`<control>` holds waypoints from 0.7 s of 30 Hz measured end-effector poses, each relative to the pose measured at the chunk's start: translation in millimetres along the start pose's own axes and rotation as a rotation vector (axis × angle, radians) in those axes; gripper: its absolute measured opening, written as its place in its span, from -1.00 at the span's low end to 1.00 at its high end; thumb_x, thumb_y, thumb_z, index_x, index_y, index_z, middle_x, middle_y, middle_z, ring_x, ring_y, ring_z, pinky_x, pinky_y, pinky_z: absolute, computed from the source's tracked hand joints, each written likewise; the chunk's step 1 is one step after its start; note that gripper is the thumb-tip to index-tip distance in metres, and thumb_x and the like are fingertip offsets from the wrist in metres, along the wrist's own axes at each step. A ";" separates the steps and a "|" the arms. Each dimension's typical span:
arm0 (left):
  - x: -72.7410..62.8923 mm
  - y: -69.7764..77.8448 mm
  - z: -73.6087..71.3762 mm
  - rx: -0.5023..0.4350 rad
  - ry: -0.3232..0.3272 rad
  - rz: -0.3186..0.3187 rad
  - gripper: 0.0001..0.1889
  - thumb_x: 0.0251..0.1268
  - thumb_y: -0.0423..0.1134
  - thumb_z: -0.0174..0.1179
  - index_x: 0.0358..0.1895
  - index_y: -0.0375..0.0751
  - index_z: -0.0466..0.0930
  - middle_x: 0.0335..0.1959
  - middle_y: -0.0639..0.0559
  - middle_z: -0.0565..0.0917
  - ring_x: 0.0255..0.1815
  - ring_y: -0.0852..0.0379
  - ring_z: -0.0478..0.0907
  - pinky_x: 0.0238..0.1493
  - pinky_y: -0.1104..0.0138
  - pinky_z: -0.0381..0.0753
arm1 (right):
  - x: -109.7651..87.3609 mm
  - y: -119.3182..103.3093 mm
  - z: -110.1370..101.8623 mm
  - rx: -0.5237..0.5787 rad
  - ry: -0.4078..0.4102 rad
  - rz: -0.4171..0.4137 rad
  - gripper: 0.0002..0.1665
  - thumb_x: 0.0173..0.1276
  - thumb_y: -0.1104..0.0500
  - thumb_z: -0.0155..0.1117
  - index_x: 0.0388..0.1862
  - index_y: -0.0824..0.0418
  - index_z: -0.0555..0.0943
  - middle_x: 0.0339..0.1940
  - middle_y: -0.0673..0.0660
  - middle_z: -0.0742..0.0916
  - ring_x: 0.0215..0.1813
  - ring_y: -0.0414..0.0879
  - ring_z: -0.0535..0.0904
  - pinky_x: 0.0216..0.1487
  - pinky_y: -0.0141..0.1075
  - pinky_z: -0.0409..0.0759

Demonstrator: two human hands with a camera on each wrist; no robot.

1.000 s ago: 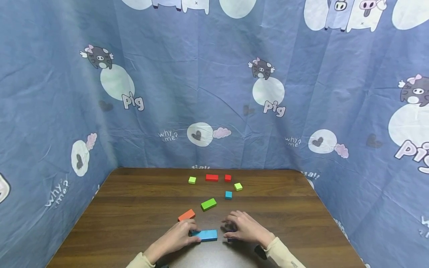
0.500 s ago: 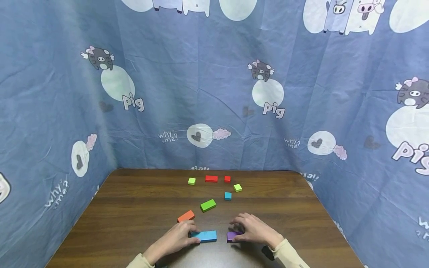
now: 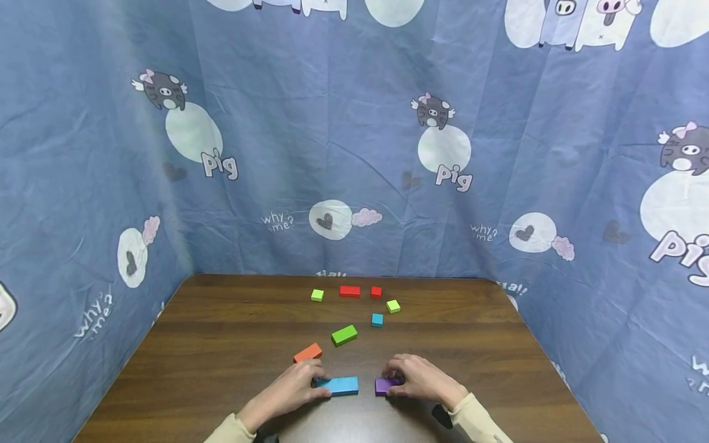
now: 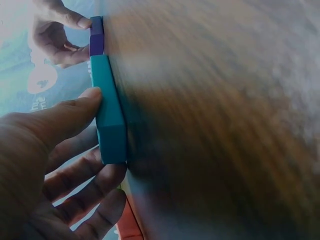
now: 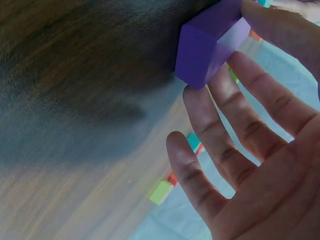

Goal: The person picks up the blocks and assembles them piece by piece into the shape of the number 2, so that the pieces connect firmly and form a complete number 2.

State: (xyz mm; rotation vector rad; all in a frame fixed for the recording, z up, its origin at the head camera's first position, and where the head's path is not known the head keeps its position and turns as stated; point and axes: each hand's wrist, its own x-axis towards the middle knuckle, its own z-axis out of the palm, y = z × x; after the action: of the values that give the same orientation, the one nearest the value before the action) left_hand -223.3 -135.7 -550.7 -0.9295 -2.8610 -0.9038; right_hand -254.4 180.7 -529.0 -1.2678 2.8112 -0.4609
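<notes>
A long blue block [image 3: 343,386] lies on the table near the front. My left hand [image 3: 295,387] holds its left end, thumb on the near side and fingers on the far side. In the left wrist view, the thumb touches the long side of the blue block [image 4: 107,100]. To the right, across a small gap, lies a purple block [image 3: 384,386]. My right hand [image 3: 418,378] holds the purple block by its right part, partly covering it. In the right wrist view, thumb and fingers touch the purple block [image 5: 205,45].
An orange block [image 3: 308,352] lies just beyond my left hand. Farther back are a green block [image 3: 344,335], a small blue block [image 3: 377,320], yellow-green blocks [image 3: 393,306] and red blocks [image 3: 350,291]. Patterned blue cloth [image 3: 354,154] hangs around the wooden table [image 3: 221,332].
My right hand has shifted to the right, and more of the purple block shows beside it. My left hand and the blue block have stayed in place.
</notes>
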 end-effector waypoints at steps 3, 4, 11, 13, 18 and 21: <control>-0.2 -0.7 0.1 -0.010 -0.003 -0.004 -0.70 0.18 -0.05 0.33 -0.15 -0.17 0.73 -0.30 0.17 0.63 -0.28 0.36 0.53 -0.29 0.41 0.51 | 0.7 0.8 -0.1 0.000 -0.014 0.010 -0.68 0.11 -0.06 0.46 -0.20 0.03 0.66 -0.24 -0.14 0.69 -0.20 -0.36 0.56 -0.14 -0.41 0.53; -0.3 -1.0 0.3 -0.015 -0.002 -0.004 -0.71 0.18 -0.05 0.33 -0.15 -0.17 0.73 -0.30 0.17 0.63 -0.28 0.35 0.53 -0.29 0.41 0.51 | 0.9 1.0 -0.1 0.002 -0.017 0.012 -0.69 0.12 -0.06 0.46 -0.20 0.03 0.66 -0.24 -0.14 0.69 -0.20 -0.36 0.56 -0.14 -0.41 0.53; -0.5 -3.4 2.1 -0.023 -0.001 0.006 -0.70 0.18 -0.04 0.33 -0.16 -0.18 0.73 -0.33 0.18 0.62 -0.32 0.38 0.50 -0.32 0.42 0.49 | 1.4 2.2 0.0 0.003 -0.016 0.019 -0.70 0.12 -0.05 0.46 -0.21 0.02 0.66 -0.25 -0.14 0.68 -0.21 -0.36 0.55 -0.15 -0.41 0.52; -0.3 -3.8 2.5 -0.025 -0.010 -0.003 -0.69 0.18 -0.03 0.33 -0.16 -0.17 0.73 -0.33 0.20 0.61 -0.33 0.39 0.49 -0.32 0.43 0.48 | 1.3 2.6 -0.1 0.003 -0.016 0.022 -0.70 0.12 -0.05 0.46 -0.20 0.03 0.66 -0.25 -0.14 0.68 -0.21 -0.35 0.55 -0.15 -0.40 0.52; 0.6 -4.2 2.4 -0.028 -0.012 -0.010 -0.69 0.17 -0.03 0.34 -0.16 -0.17 0.73 -0.34 0.20 0.61 -0.35 0.40 0.47 -0.34 0.45 0.46 | 1.4 4.7 -0.8 0.007 -0.011 0.027 -0.70 0.12 -0.03 0.46 -0.19 0.04 0.66 -0.24 -0.13 0.69 -0.20 -0.34 0.56 -0.14 -0.39 0.53; 0.8 -4.2 1.9 -0.030 -0.010 -0.011 -0.69 0.16 -0.03 0.34 -0.15 -0.18 0.73 -0.36 0.20 0.60 -0.37 0.40 0.44 -0.35 0.46 0.44 | 1.4 6.5 -1.4 0.008 -0.004 0.032 -0.70 0.11 -0.02 0.46 -0.20 0.04 0.66 -0.25 -0.13 0.69 -0.20 -0.34 0.56 -0.14 -0.38 0.53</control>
State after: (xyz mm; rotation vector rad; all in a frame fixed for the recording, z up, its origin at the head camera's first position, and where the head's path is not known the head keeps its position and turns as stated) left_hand -225.9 -137.1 -554.4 -0.9243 -2.8716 -0.9482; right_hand -260.3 184.1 -529.4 -1.2195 2.8186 -0.4672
